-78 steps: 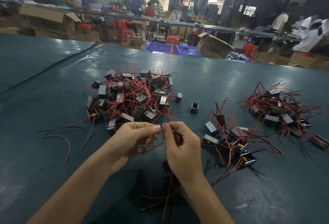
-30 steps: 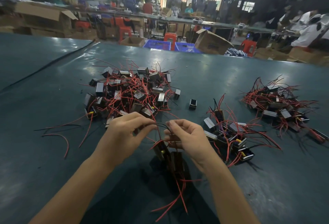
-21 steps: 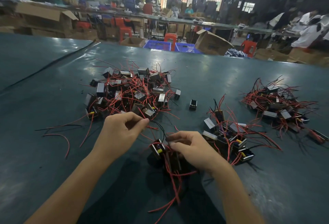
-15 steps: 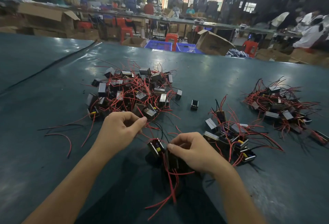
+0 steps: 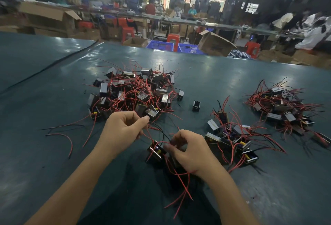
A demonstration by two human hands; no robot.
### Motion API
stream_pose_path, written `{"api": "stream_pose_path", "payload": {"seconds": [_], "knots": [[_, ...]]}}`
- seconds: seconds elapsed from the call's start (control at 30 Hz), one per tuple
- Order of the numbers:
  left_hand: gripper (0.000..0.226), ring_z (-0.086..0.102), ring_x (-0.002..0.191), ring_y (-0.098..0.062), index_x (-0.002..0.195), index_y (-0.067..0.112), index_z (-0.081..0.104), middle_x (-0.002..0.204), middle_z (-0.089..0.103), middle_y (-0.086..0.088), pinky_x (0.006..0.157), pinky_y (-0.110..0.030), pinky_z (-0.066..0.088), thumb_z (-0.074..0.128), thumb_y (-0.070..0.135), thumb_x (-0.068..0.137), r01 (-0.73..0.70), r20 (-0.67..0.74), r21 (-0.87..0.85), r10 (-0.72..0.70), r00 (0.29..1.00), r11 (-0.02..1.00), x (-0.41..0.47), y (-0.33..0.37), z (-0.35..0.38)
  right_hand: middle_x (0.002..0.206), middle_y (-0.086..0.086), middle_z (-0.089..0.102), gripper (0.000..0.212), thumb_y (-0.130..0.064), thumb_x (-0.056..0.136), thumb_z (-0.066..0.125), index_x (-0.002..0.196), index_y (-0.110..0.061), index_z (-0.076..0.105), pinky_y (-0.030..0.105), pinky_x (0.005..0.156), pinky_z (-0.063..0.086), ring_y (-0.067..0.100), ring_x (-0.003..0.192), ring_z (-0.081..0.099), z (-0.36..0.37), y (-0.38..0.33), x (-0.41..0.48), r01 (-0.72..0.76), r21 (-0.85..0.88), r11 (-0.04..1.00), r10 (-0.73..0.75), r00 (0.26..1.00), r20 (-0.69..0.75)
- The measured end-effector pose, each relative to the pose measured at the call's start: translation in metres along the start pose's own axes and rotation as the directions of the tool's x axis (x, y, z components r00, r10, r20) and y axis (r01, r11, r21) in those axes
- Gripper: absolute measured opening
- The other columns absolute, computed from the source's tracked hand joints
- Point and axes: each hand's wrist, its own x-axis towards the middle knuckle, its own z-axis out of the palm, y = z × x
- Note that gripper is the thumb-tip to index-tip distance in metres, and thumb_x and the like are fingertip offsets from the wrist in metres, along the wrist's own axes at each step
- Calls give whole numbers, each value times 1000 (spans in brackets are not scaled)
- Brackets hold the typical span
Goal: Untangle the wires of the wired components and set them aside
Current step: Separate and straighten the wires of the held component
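While left grip (image 5: 123,130) pinched red wires (image 5: 148,136) & right grip (image 5: 189,148) pinched them at the small transformer (image 5: 156,151), nr front edge of table (image 5: 44,162), a slow, steady pull seemed best.

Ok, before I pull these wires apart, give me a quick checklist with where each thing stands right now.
1. Left hand pinches the thin red and black wires: ok.
2. Right hand pinches the same wires beside the small black boxy component: ok.
3. Wires between the hands run uncrossed: not ok, the strands cross.
4. Nothing else hangs on those wires under the right hand: cannot tell, hidden.
5. Set-aside pile of wired components lies close on the right: ok.
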Motion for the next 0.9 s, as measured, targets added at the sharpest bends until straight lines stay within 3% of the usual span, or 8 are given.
{"api": "stream_pose_path", "payload": {"seconds": [0.07, 0.17, 0.33, 0.43, 0.5, 0.6, 0.73, 0.9], "knots": [[33, 60, 54, -27, 57, 15, 67, 56, 65, -6, 61, -41, 53, 69, 23, 89, -92, -45, 106, 98, 994, 990, -1, -1, 0, 95, -18, 58, 23, -41, 84, 72, 100, -29, 61, 23, 79, 50, 0, 87, 55, 5, -3, -1, 86, -64, 994, -90, 994, -58], [33, 63, 57, -26, 59, 14, 68, 56, 65, -5, 62, -41, 54, 67, 29, 88, -110, -84, 192, 128, 988, 975, 0, -2, -2, 104, -12, 56, 30, -31, 86, 71, 114, -22, 63, 28, 77, 53, 3, 93, 53, 11, -8, -3, 274, -198, 941, -305, 941, -146], [36, 61, 51, -15, 59, 14, 68, 56, 67, -5, 56, -30, 51, 65, 36, 89, -29, 12, 128, 28, 1000, 991, 5, -5, -9, 101, -1, 60, 26, -20, 80, 73, 105, -15, 71, 35, 72, 54, 17, 92, 59, 17, -18, -5, 458, -211, 864, -490, 861, -136], [44, 57, 44, -10, 51, 17, 62, 52, 64, -4, 48, -19, 49, 63, 37, 90, -69, -3, 214, 71, 997, 974, 4, -8, -6, 93, -1, 65, 15, -18, 81, 75, 95, -15, 76, 36, 67, 52, 18, 82, 57, 22, -21, -2, 514, -198, 835, -541, 832, -125], [47, 55, 41, -8, 48, 17, 61, 49, 63, -3, 46, -17, 46, 62, 34, 92, -73, -23, 249, 81, 996, 966, 4, -8, -5, 90, -4, 69, 11, -19, 82, 75, 93, -15, 78, 33, 66, 50, 17, 79, 56, 25, -19, -1, 522, -157, 838, -542, 829, -138], [56, 60, 48, -14, 49, 12, 63, 48, 62, -1, 57, -30, 52, 55, 45, 94, 4, -86, 382, 31, 996, 924, 5, -9, -11, 85, -9, 72, 13, -28, 86, 73, 93, -20, 79, 23, 67, 46, 13, 77, 55, 27, -15, 1, 457, -32, 889, -455, 873, -177], [65, 64, 71, -24, 58, 19, 62, 63, 67, 1, 72, -39, 53, 35, 69, 90, 200, -219, 681, -65, 974, 704, 6, -8, -25, 73, -6, 68, 18, -31, 90, 67, 92, -17, 78, 17, 62, 40, 4, 65, 53, 32, -12, 7, 372, 158, 915, -321, 906, -275], [29, 70, 76, -13, 79, 30, 63, 64, 71, 7, 80, -36, 55, 59, 58, 86, 155, -96, 453, -125, 987, 878, 10, -11, -22, 67, 0, 67, 54, -57, 95, 44, 84, -14, 74, 20, 50, 39, 8, 48, 52, 34, -12, 10, 284, 361, 888, -191, 943, -273]]}}
